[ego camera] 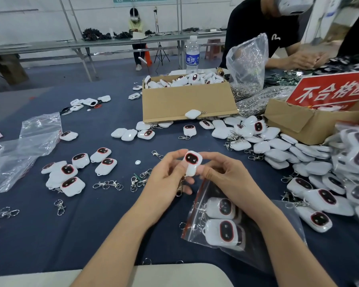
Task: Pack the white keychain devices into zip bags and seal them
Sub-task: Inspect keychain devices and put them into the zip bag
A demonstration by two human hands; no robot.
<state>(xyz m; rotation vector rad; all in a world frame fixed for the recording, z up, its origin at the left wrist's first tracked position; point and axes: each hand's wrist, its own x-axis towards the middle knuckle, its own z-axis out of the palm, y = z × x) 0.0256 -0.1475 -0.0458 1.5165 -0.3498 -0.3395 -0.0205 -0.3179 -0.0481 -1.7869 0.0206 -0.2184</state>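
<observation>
Over dark blue table (104, 228), left hand (166, 179) and right hand (222, 172) are both gripping one white keychain device (192, 162) above zip bag (236, 228)

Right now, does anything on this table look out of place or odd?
Yes. One white device sits balanced on the front flap of the cardboard box, its clasp hanging over the edge, apart from the piles. A small white round cap lies loose on the cloth beyond the left hand.
</observation>
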